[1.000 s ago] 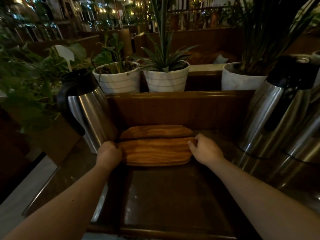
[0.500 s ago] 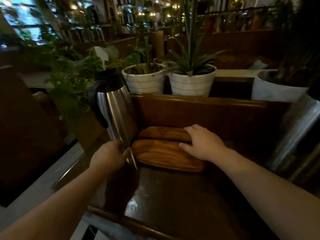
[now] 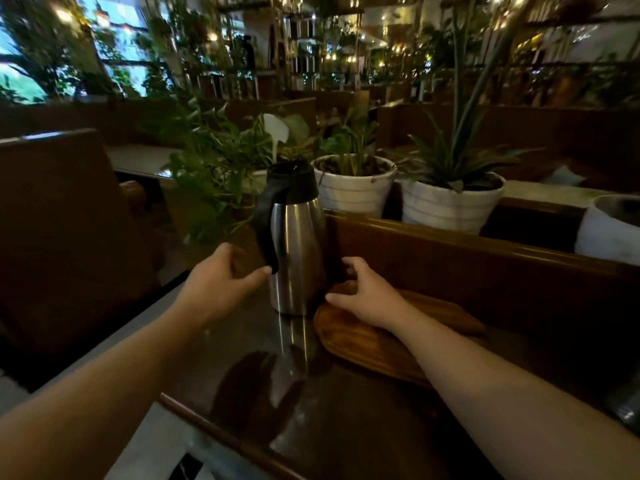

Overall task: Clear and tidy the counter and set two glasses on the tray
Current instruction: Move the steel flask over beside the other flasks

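A dim café: wooden booth dividers (image 3: 450, 244), potted plants (image 3: 446, 188), steel carafe (image 3: 298, 251) on counter (image 3: 346, 427).

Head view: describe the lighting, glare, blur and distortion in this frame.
Head view: dim and warm, with bright window patches upper left and small lights behind. The steel carafe and the dark glossy counter carry streaks of reflection. The left hand looks slightly motion-blurred, the right hand sharper; the background plants are soft. Wide-angle bending curves the wooden ledge and stretches the forearms.

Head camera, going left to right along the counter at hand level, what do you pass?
Left hand → steel jug → right hand → wooden tray stretching off rightward.
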